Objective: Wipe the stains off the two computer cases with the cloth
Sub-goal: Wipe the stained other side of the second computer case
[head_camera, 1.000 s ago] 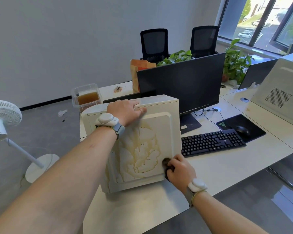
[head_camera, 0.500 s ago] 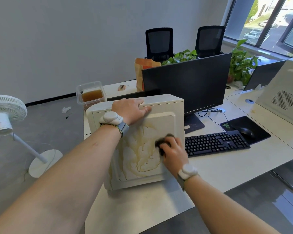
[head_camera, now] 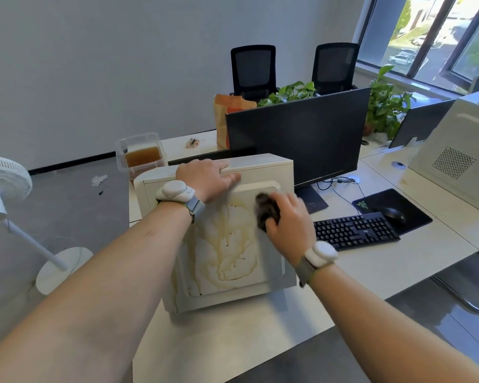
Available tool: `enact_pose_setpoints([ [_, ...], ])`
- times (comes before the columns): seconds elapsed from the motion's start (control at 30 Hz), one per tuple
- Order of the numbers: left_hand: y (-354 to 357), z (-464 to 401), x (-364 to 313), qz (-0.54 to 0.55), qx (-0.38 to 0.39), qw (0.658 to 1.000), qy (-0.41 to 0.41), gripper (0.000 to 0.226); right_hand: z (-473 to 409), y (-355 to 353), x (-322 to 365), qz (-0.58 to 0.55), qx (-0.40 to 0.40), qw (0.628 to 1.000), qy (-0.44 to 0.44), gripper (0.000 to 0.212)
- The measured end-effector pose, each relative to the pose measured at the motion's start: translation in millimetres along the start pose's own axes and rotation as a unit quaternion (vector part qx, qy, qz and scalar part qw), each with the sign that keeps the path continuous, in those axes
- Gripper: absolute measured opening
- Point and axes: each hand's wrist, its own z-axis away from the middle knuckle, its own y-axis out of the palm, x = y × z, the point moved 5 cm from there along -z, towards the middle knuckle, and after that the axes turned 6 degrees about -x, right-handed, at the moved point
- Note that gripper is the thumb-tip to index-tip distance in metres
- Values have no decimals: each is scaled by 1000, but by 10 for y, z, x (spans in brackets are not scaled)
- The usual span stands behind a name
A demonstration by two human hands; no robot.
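Note:
A cream computer case (head_camera: 260,288) stands on the desk's near left part, its side panel covered in brown dried stains (head_camera: 230,255). My left hand (head_camera: 208,179) lies over the case's top edge with its fingers draped on the top. My right hand (head_camera: 286,219) grips a dark crumpled cloth (head_camera: 266,210) and presses it against the upper right of the stained panel. A second cream case (head_camera: 459,153) with a vent grille stands at the far right of the desk.
Behind the case are a black monitor (head_camera: 299,134), a keyboard (head_camera: 354,230) and a mouse (head_camera: 393,214) on a black pad. A clear tub of brown liquid (head_camera: 140,156), a paper bag (head_camera: 230,111), plants and two chairs stand further back. A white fan (head_camera: 3,186) is on the floor at left.
My right hand has moved the cloth from the panel's lower right corner up to its upper right. My left hand stays on the case's top.

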Motion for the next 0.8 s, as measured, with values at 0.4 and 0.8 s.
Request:
enact_pose_setpoints([
  [0.4, 18, -77, 2, 10, 8, 1000, 0, 71, 987, 618, -332, 52, 79, 986, -136, 21],
  [0.8, 5, -65, 0, 6, 3, 1000, 1, 68, 53, 154, -5, 3, 11, 1000, 1, 25],
])
